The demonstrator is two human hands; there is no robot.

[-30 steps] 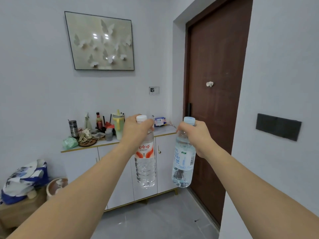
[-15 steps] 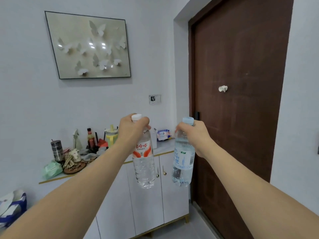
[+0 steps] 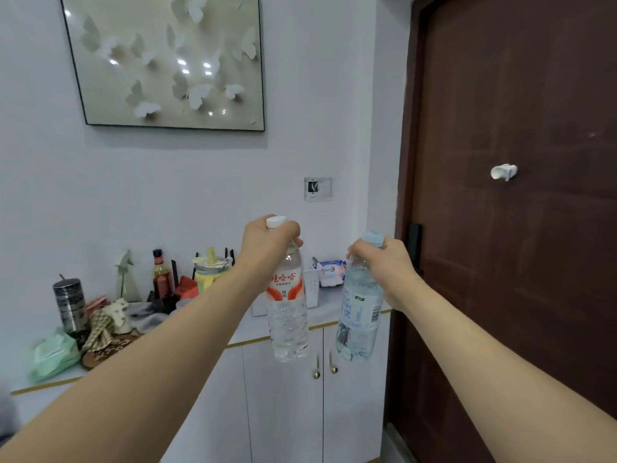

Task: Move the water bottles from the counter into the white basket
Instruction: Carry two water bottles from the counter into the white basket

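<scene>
Clear red-label bottle (image 3: 287,312) gripped at neck by left hand (image 3: 267,243); right hand (image 3: 380,262) grips blue-cap bottle (image 3: 359,315), both above counter (image 3: 240,332).

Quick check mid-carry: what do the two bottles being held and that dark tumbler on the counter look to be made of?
Red-and-white-labelled bottle in the left hand: clear thin plastic, glossy, ribbed; cabinet shows through. Blue-capped bottle in the right hand: same clear plastic, printed film label. Dark cylindrical tumbler: probably metal, judging by its banded sheen, though blurred.
</scene>
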